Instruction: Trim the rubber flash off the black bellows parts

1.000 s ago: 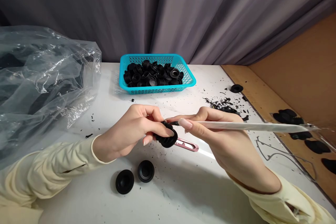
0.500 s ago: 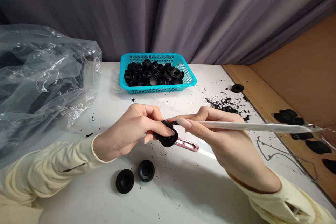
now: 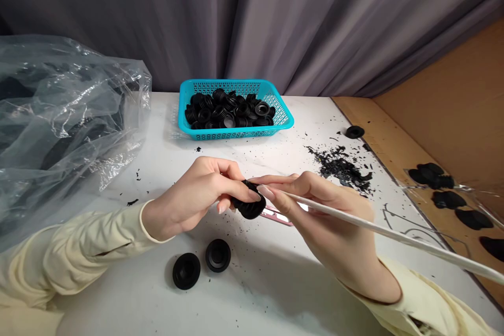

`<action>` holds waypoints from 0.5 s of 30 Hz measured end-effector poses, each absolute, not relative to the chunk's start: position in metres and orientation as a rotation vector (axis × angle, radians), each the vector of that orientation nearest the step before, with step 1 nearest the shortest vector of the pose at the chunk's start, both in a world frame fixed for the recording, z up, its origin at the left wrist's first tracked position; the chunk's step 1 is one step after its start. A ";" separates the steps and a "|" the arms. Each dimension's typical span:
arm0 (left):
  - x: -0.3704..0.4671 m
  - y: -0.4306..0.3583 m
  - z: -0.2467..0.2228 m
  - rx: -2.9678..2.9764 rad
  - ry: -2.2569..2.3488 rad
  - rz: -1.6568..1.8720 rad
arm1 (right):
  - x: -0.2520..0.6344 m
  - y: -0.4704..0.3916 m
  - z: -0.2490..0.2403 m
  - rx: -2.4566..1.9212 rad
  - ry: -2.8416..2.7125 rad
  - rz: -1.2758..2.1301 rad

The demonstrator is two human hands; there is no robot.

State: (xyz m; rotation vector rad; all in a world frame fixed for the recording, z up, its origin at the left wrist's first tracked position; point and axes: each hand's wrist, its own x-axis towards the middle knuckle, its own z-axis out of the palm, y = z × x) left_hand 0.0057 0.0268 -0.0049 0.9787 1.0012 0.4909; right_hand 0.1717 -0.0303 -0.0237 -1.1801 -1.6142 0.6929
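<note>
Blue basket (image 3: 232,133): heaped with black rings (image 3: 228,110). Clear bag (image 3: 98,79): dark contents. My left hand (image 3: 202,194) grip closed on black part (image 3: 251,208); right hand (image 3: 334,220) pinching white rod (image 3: 413,244).

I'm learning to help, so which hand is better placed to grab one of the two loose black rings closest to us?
Probably the left hand: it's nearer those rings. It holds a black piece, though, while the right hand grips a white stick.
</note>
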 end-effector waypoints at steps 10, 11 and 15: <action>0.005 0.025 -0.006 0.965 0.989 0.488 | 0.168 -0.030 -0.029 -1.156 -1.635 0.641; 0.005 0.025 -0.006 0.968 0.986 0.493 | 0.169 -0.029 -0.029 -1.144 -1.616 0.678; 0.005 0.025 -0.006 0.972 0.989 0.519 | 0.172 -0.022 -0.022 -1.162 -1.428 0.885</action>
